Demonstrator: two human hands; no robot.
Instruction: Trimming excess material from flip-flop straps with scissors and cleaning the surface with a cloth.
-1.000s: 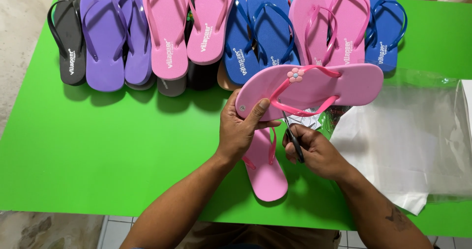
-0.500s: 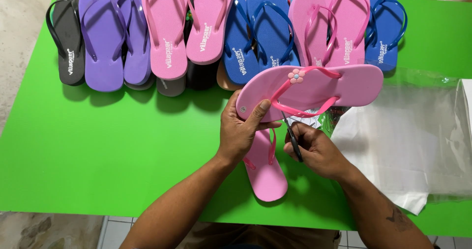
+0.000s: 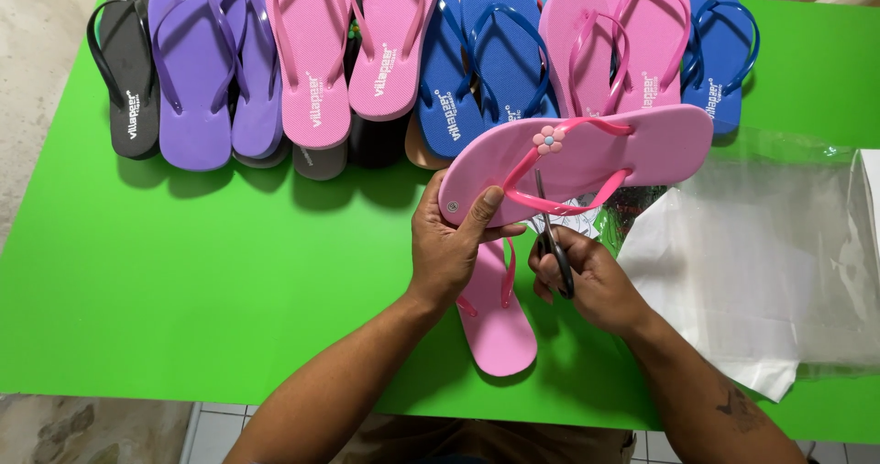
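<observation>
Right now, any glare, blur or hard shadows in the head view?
Head view: sharp throughout, even soft light. Faint shadows under the row of sandals on the green table. Mild glare on the clear plastic bag. Left hand, right hand and scissors show no motion blur.

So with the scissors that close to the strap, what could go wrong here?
1. The scissors in the right hand point up at the pink flip-flop's strap and could nick it.
2. The left hand holds only one end, so the sandal may tip.
3. The thumb lies near the blades.
</observation>
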